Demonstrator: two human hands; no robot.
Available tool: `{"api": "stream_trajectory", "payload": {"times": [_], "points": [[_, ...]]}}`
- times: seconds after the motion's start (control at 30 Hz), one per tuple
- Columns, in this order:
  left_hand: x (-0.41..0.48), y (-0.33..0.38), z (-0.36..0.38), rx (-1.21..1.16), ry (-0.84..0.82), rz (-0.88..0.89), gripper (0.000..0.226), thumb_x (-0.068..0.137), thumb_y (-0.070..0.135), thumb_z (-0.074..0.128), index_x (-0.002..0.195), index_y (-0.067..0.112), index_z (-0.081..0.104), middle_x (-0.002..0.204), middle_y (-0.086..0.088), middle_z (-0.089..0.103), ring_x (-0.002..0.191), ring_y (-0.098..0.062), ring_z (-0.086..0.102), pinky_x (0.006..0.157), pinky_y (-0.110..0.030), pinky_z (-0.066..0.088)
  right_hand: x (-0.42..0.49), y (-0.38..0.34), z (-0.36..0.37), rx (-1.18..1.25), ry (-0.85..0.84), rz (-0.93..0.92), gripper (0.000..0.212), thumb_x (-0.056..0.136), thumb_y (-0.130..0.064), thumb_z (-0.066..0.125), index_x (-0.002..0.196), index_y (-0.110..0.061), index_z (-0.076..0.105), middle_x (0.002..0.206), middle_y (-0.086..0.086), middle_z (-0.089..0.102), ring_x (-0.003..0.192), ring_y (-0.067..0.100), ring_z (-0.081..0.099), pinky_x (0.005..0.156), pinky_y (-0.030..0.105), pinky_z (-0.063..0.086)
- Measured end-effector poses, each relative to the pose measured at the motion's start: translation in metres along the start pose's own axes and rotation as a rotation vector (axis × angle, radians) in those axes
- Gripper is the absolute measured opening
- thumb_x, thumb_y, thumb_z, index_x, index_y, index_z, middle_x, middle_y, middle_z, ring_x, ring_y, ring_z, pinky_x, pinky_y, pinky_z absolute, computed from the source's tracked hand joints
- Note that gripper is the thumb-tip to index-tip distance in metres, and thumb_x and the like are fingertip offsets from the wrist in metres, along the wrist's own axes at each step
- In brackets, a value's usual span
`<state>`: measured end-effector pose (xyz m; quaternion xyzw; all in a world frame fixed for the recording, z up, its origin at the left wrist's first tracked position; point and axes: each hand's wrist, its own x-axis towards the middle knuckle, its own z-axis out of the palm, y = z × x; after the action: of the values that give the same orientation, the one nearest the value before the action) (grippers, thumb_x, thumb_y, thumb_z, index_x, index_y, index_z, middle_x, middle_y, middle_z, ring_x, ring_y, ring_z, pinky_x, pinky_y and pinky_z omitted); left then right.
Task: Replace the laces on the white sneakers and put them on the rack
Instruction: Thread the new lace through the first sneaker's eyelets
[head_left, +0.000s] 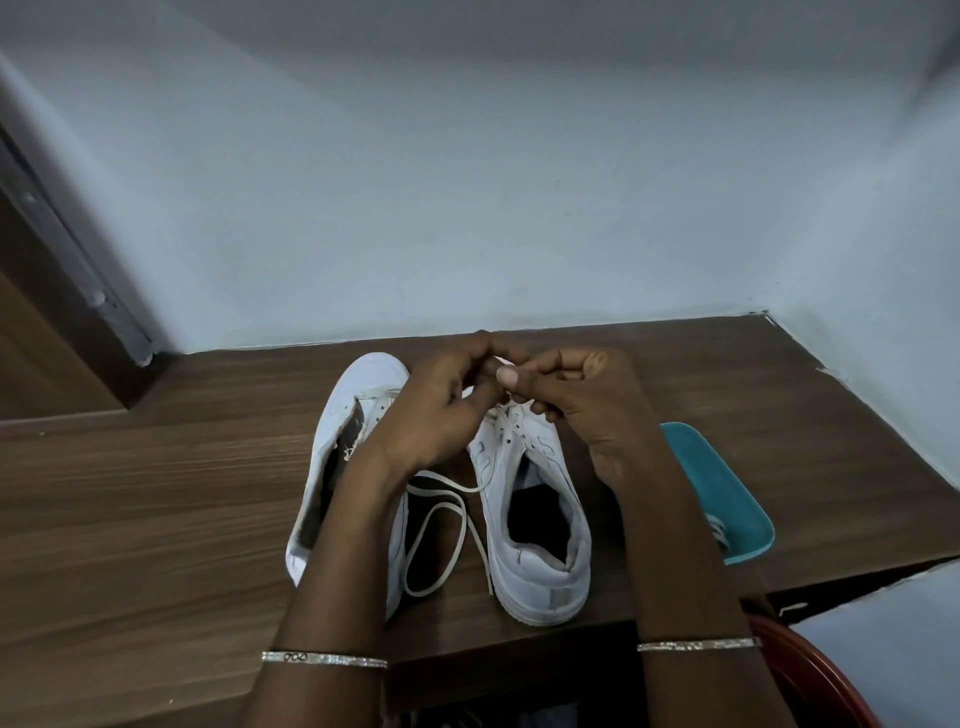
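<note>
Glittery bangles (324, 660), flat white lace (422, 593)

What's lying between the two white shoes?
A loose flat white shoelace loops on the brown wooden table between the left white sneaker and the right white sneaker, seen in the head view.

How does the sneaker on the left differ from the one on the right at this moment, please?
The left sneaker is largely covered by the left forearm; the right sneaker lies open to view. The right sneaker has a lace through its front eyelets, pinched there by the left hand and right hand; the left sneaker is not being worked on. Both are white, toes toward the wall, on the wooden table.
</note>
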<state>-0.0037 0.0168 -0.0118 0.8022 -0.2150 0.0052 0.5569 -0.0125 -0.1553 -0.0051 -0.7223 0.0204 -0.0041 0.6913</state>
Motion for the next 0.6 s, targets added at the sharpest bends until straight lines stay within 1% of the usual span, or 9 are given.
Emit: {"api": "stream_trajectory", "payload": {"times": [0.03, 0.07, 0.1, 0.17, 0.23, 0.3, 0.43, 0.53, 0.6], "points": [[0.0, -0.001, 0.0, -0.016, 0.01, -0.019, 0.02, 0.098, 0.018, 0.057, 0.116, 0.015, 0.066, 0.094, -0.009, 0.072, 0.087, -0.024, 0.069, 0.079, -0.039, 0.055, 0.001, 0.001, -0.001, 0.012, 0.009, -0.001, 0.019, 0.074, -0.02, 0.088, 0.081, -0.006, 0.077, 0.072, 0.009, 0.074, 0.058, 0.01, 0.058, 0.056, 0.019, 0.046], [0.001, -0.002, -0.001, -0.021, 0.016, -0.039, 0.018, 0.099, 0.023, 0.059, 0.113, 0.016, 0.067, 0.091, -0.01, 0.07, 0.079, -0.022, 0.068, 0.071, -0.036, 0.055, 0.001, 0.001, -0.003, 0.024, 0.004, -0.003, 0.017, 0.074, -0.02, 0.088, 0.08, -0.007, 0.078, 0.072, 0.009, 0.074, 0.059, 0.01, 0.059, 0.057, 0.02, 0.047], [0.0, -0.003, -0.002, -0.015, 0.02, -0.056, 0.015, 0.1, 0.024, 0.061, 0.11, 0.017, 0.068, 0.088, -0.008, 0.069, 0.071, -0.012, 0.066, 0.063, -0.027, 0.052, 0.001, 0.001, -0.004, 0.031, -0.014, -0.002, 0.015, 0.075, -0.019, 0.087, 0.08, -0.007, 0.079, 0.073, 0.01, 0.074, 0.06, 0.011, 0.059, 0.058, 0.02, 0.048], [0.001, -0.006, -0.003, 0.045, 0.042, -0.069, 0.01, 0.098, 0.019, 0.063, 0.104, 0.017, 0.072, 0.084, 0.003, 0.071, 0.066, 0.002, 0.062, 0.063, -0.016, 0.046, 0.0, 0.001, -0.007, 0.016, -0.071, 0.0, 0.014, 0.077, -0.017, 0.085, 0.083, -0.006, 0.079, 0.075, 0.012, 0.075, 0.063, 0.012, 0.061, 0.059, 0.019, 0.05], [0.002, -0.01, -0.004, 0.173, 0.06, -0.073, 0.01, 0.095, 0.017, 0.068, 0.097, 0.02, 0.077, 0.077, 0.012, 0.072, 0.069, 0.005, 0.063, 0.066, -0.013, 0.044, 0.001, 0.004, -0.011, -0.032, -0.108, 0.018, 0.013, 0.08, -0.013, 0.083, 0.089, -0.005, 0.078, 0.077, 0.012, 0.075, 0.066, 0.013, 0.064, 0.061, 0.019, 0.052], [0.002, -0.011, -0.004, 0.272, 0.085, -0.086, 0.009, 0.091, 0.017, 0.072, 0.09, 0.023, 0.079, 0.073, 0.017, 0.07, 0.068, 0.008, 0.062, 0.063, -0.008, 0.041, 0.004, 0.008, -0.018, -0.121, -0.108, 0.053, 0.011, 0.082, -0.007, 0.081, 0.092, -0.009, 0.076, 0.076, 0.008, 0.075, 0.07, 0.015, 0.066, 0.061, 0.022, 0.053], [0.004, -0.013, -0.004, 0.296, 0.176, -0.144, 0.009, 0.087, 0.022, 0.076, 0.079, 0.027, 0.078, 0.072, 0.012, 0.072, 0.063, 0.004, 0.061, 0.058, -0.01, 0.038, 0.003, 0.009, -0.032, -0.32, -0.226, 0.167, 0.03, 0.077, 0.0, 0.081, 0.101, -0.014, 0.071, 0.082, 0.001, 0.069, 0.078, 0.015, 0.064, 0.065, 0.032, 0.052], [0.005, -0.011, 0.001, 0.316, 0.186, -0.156, 0.01, 0.085, 0.025, 0.078, 0.076, 0.023, 0.078, 0.062, 0.015, 0.066, 0.055, 0.004, 0.055, 0.053, -0.009, 0.034, -0.001, 0.006, -0.03, -0.494, -0.349, 0.231, 0.052, 0.063, -0.012, 0.091, 0.108, -0.022, 0.067, 0.094, -0.001, 0.065, 0.08, 0.013, 0.06, 0.073, 0.037, 0.054], [0.006, -0.008, 0.005, 0.319, 0.167, -0.154, 0.008, 0.085, 0.025, 0.078, 0.079, 0.02, 0.079, 0.063, 0.016, 0.065, 0.054, 0.01, 0.053, 0.052, -0.008, 0.033, -0.001, 0.007, -0.024, -0.62, -0.351, 0.219, 0.058, 0.057, -0.022, 0.09, 0.108, -0.028, 0.063, 0.099, -0.002, 0.064, 0.082, 0.013, 0.06, 0.077, 0.04, 0.054]]}}
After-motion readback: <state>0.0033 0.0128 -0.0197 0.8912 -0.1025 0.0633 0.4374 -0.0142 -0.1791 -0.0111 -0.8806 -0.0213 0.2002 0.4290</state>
